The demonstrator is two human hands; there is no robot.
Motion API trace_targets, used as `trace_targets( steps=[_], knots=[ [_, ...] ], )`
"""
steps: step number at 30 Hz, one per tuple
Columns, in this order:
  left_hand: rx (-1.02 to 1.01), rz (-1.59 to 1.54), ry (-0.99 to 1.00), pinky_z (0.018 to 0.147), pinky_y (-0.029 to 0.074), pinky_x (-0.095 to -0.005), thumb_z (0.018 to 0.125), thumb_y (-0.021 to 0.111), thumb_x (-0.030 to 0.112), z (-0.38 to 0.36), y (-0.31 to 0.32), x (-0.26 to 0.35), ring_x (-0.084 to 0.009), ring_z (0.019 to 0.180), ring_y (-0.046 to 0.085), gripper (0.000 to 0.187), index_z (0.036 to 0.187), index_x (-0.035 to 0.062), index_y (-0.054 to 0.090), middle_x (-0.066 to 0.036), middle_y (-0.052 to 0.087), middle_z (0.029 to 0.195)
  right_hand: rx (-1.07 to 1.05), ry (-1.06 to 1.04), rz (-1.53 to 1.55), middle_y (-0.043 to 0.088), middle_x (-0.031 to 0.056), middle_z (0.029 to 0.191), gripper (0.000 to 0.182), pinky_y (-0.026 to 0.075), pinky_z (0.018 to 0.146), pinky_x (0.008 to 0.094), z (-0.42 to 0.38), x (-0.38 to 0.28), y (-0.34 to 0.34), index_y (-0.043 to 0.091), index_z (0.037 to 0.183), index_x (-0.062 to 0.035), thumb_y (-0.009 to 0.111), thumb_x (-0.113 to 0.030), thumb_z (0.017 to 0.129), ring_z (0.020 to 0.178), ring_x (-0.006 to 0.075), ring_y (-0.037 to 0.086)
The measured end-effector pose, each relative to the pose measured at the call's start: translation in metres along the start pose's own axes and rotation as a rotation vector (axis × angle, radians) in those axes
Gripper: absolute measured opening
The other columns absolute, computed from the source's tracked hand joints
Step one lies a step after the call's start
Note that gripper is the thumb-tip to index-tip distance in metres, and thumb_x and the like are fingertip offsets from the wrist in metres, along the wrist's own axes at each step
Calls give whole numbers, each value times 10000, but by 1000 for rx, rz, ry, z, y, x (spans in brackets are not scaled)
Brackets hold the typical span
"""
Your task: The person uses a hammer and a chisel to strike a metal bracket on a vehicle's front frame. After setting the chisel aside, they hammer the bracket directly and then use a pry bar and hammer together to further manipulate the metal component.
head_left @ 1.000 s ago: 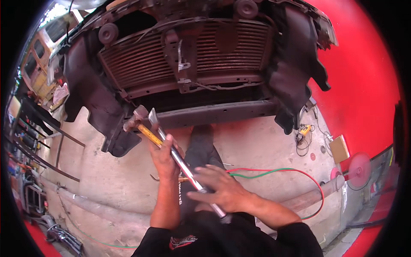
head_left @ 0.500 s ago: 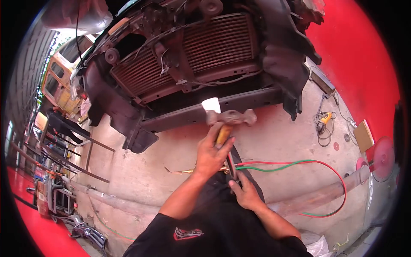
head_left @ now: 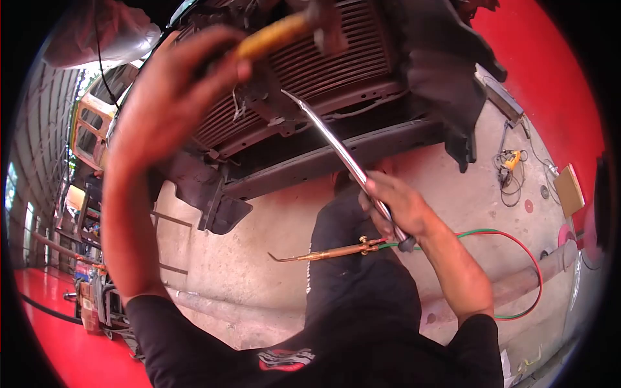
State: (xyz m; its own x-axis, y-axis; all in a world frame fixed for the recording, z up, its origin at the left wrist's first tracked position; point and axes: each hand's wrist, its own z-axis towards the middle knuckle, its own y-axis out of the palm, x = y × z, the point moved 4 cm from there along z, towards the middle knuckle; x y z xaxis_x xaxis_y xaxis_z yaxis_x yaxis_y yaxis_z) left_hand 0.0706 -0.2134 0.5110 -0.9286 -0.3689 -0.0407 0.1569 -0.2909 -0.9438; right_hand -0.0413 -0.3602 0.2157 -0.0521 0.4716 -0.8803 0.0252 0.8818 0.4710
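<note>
My left hand (head_left: 169,87), blurred by motion, is raised at the upper left. Its fingers are wrapped round the yellow handle of a hammer (head_left: 272,37), whose dark head is up in front of the radiator grille (head_left: 330,61). Lower down, at centre right, my right hand (head_left: 402,205) grips a shiny metal bar (head_left: 335,143) near its dark butt end. The bar slants up to the left, and its narrow, tapered tip overlaps the vehicle's dark front end in this view. Below the right hand, a brass gas torch (head_left: 330,253) lies across my dark trouser leg.
Red and green hoses (head_left: 517,268) run from the torch and loop to the right. A dark crossmember (head_left: 349,158) spans the vehicle's front. On the floor at right are a yellow power tool (head_left: 512,160) with its cord and a pipe (head_left: 517,281). Metal frames (head_left: 171,242) stand at left.
My left hand has swung the hammer up and to the left, away from my right hand. The bar in my right hand now points up toward the vehicle, and the torch shows more fully.
</note>
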Motion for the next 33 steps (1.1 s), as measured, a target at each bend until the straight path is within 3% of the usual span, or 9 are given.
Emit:
trace_targets(
  steps=[2, 4, 7, 15, 17, 22, 24, 28, 33],
  knots=[
    [60, 146, 27, 878, 494, -317, 981, 663, 336, 30, -16, -7, -161, 957, 637, 420, 1285, 47, 640, -93, 697, 1034, -71, -20, 20, 542, 52, 802, 338, 393, 366, 265, 31, -5, 2, 549, 1044, -13, 486, -345, 1065, 419, 96, 463],
    [83, 240, 75, 880, 513, -344, 980, 657, 334, 52, -26, 5, -199, 963, 677, 408, 1291, 70, 649, -123, 719, 1060, -62, -10, 30, 538, 57, 814, 354, 380, 355, 262, 49, -12, 8, 534, 1138, 0, 482, -343, 1065, 413, 92, 452],
    [-185, 490, -302, 865, 535, -416, 982, 626, 369, 75, -23, 23, -337, 957, 691, 392, 1204, 59, 714, -178, 731, 1084, -52, -9, 50, 535, 65, 813, 359, 364, 340, 260, 60, -16, 8, 533, 1164, 6, 480, -334, 1065, 399, 90, 440],
    [-381, 470, 10, 861, 530, -450, 958, 613, 243, 106, 22, -30, -360, 978, 693, 299, 1185, 78, 716, -189, 730, 1028, -96, 70, 169, 532, 61, 787, 284, 351, 328, 246, 73, -30, 13, 548, 1116, -31, 467, -299, 1065, 376, 87, 426],
    [-296, 432, 28, 871, 526, -464, 959, 606, 252, 105, 29, -25, -370, 997, 690, 305, 1196, 93, 715, -194, 728, 1055, -118, 73, 160, 517, 47, 631, 346, 353, 327, 264, 74, -36, 5, 535, 860, -21, 474, -304, 1051, 369, 108, 439],
    [-425, 619, 13, 817, 559, -463, 916, 688, 281, 120, 79, -63, -343, 918, 717, 349, 1242, 157, 708, -151, 749, 995, -125, 105, 157, 527, 36, 716, 341, 338, 312, 230, 69, -52, 5, 547, 1217, 4, 424, -276, 1066, 360, 94, 421],
    [-631, 743, -8, 764, 576, -428, 905, 692, 307, 119, 76, -55, -294, 890, 731, 293, 1059, 67, 757, -142, 751, 951, -103, 133, 149, 500, 22, 730, 413, 336, 306, 223, 71, -51, 7, 511, 1342, 4, 387, -290, 1080, 352, 82, 405],
    [-62, 535, 193, 738, 567, -406, 915, 672, 229, 134, 42, -62, -292, 843, 721, 294, 1194, 143, 713, -143, 741, 926, -149, 128, 231, 496, 15, 733, 428, 341, 309, 221, 76, -48, 8, 501, 1353, 11, 390, -299, 1078, 355, 69, 404],
    [129, 296, 64, 877, 525, -469, 983, 592, 259, 121, 23, -30, -374, 1004, 687, 303, 1212, 99, 709, -192, 724, 1086, -146, 106, 258, 494, 10, 728, 436, 345, 312, 214, 75, -44, 12, 492, 1365, 14, 386, -298, 1079, 348, 60, 393]
  ],
)
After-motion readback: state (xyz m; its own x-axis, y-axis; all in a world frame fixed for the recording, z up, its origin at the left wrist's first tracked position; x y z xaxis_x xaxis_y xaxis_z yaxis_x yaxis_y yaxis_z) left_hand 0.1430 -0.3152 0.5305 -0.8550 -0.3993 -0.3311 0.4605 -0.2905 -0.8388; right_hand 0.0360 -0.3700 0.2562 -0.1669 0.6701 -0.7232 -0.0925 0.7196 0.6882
